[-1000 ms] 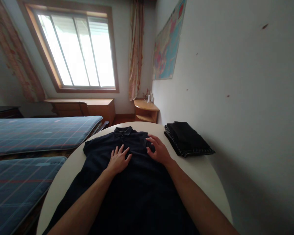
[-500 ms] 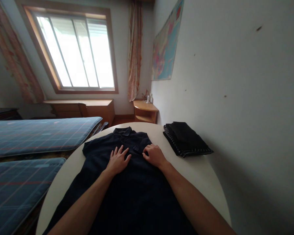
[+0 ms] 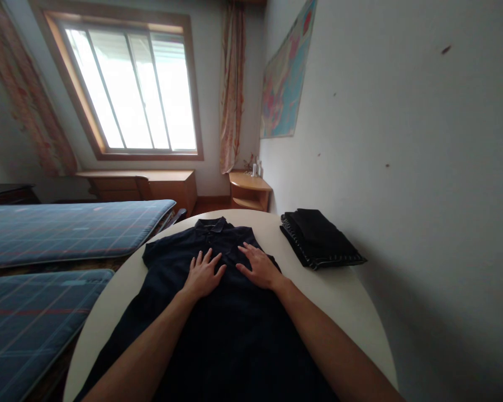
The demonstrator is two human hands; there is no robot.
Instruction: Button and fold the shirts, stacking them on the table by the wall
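A dark navy collared shirt lies spread on a round cream table, its collar at the far side. My left hand rests on the shirt's chest, fingers spread. To the right of it, my right hand lies on the shirt near its right side with the fingers stretched out. Neither hand holds anything. Part of the shirt is hidden under my forearms.
Folded black cloth sits at the table's right edge, near the wall. Two plaid mattresses are at the left. A wooden desk and corner shelf stand beyond the table.
My right hand has opened from a pinch at the shirt's right side and now lies flatter, its fingers slightly further left. My left hand has stayed almost still.
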